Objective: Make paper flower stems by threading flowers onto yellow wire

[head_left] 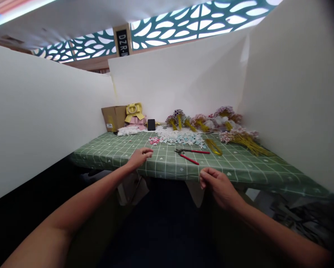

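Observation:
My left hand (140, 157) is just above the front part of the green checked cloth, fingers loosely bent and a little apart, with nothing visible in them. At the table's front edge my right hand (216, 184) is closed in a pinch. A thin dark strand (185, 175) seems to run left from its fingertips; its kind is too fine to make out. Between the hands and farther back lie pliers (191, 153) with red handles, spread apart. Beyond them are loose white and pale blue flower-shaped pieces (180, 139) and a small pink pile (154, 140).
A bundle of golden wire (214, 147) lies right of the pliers. Bunches of beaded stems (246, 141) stand or lie along the back and right. At the back left are a cardboard box (114, 117), yellow bows (135, 112) and a black phone-like object (151, 124). White panels enclose three sides.

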A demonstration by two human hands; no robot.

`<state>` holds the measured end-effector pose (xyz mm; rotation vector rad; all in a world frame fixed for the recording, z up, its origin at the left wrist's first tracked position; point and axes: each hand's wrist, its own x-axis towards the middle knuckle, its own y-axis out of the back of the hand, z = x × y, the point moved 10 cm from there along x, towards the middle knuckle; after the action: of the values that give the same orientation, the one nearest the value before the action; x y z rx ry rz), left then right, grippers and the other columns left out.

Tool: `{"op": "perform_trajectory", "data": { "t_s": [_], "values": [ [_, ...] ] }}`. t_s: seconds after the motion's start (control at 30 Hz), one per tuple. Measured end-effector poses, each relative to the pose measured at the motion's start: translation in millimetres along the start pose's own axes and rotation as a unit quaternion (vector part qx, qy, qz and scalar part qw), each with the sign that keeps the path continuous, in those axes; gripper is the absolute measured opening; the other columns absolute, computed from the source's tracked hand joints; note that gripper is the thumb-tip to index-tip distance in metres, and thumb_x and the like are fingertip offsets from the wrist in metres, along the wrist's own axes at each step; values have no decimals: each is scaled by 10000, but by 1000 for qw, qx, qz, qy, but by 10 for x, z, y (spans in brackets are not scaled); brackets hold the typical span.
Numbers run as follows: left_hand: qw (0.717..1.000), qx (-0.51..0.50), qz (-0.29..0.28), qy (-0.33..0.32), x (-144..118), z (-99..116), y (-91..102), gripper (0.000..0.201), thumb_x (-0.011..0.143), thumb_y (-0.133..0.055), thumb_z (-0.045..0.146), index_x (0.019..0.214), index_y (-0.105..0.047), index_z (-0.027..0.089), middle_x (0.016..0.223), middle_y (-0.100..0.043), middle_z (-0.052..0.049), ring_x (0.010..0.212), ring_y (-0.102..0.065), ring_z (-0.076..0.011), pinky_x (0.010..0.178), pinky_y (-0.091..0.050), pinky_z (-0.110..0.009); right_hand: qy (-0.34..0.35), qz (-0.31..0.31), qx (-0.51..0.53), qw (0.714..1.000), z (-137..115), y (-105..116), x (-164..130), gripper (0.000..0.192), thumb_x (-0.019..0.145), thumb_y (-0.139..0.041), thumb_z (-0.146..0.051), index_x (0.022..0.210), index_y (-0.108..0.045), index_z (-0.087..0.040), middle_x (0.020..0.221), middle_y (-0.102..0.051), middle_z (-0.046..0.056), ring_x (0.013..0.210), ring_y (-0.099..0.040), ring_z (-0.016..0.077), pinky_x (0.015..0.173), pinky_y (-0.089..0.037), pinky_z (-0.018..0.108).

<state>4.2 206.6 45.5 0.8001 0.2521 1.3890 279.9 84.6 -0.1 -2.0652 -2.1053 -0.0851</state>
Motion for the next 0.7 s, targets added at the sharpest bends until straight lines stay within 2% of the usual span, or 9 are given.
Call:
{"op": "perform_trajectory", "data": {
  "t_s": [0.1, 0.2, 0.3, 0.43, 0.57, 0.7],
  "values": [
    [996, 64, 56, 7, 376, -209, 273, 214, 848, -592, 264, 969, -663, 102, 946, -663, -73, 853, -601, -180, 769, -494, -330, 3, 36, 18, 999, -40, 170, 68, 307, 753, -678, -418, 649, -521, -175, 580, -505, -25, 513, -449, 94, 537, -368, 254],
    [990, 125, 59, 16, 711, -367, 323, 302, 888, -566, 335, 1104, -595, 125, 1111, -610, -84, 988, -599, -210, 845, -510, -414, 6, 55, 18, 998, -74, 256, 103, 308, 739, -689, -420, 650, -523, -176, 583, -504, -25, 507, -458, 95, 525, -376, 256],
    [984, 173, 43, 26, 990, -482, 205, 322, 894, -559, 335, 1147, -578, 136, 1153, -596, -93, 1009, -596, -213, 858, -511, -425, 13, 62, 16, 998, -100, 289, 120, 310, 740, -685, -430, 658, -530, -174, 582, -509, -21, 504, -457, 93, 519, -387, 255],
    [975, 216, 26, 42, 1243, -568, -35, 291, 878, -581, 337, 1081, -615, 131, 1090, -634, -88, 990, -604, -207, 869, -491, -418, 13, 66, 15, 998, -107, 301, 125, 314, 735, -685, -431, 654, -525, -173, 568, -513, -16, 503, -456, 94, 504, -377, 247],
    [969, 239, 18, 63, 1348, -589, -192, 259, 819, -652, 331, 958, -664, 114, 942, -684, -101, 960, -614, -226, 864, -453, -389, 16, 59, 14, 998, -111, 292, 124, 322, 747, -669, -442, 649, -516, -177, 549, -505, -23, 502, -450, 93, 514, -379, 248],
    [966, 247, 4, 73, 1333, -567, -239, 266, 856, -596, 380, 862, -643, 118, 887, -674, -59, 884, -622, -184, 845, -463, -387, 14, 53, 9, 998, -73, 290, 135, 354, 753, -655, -479, 640, -511, -176, 545, -500, -25, 503, -449, 94, 521, -378, 252]
  ]
}}
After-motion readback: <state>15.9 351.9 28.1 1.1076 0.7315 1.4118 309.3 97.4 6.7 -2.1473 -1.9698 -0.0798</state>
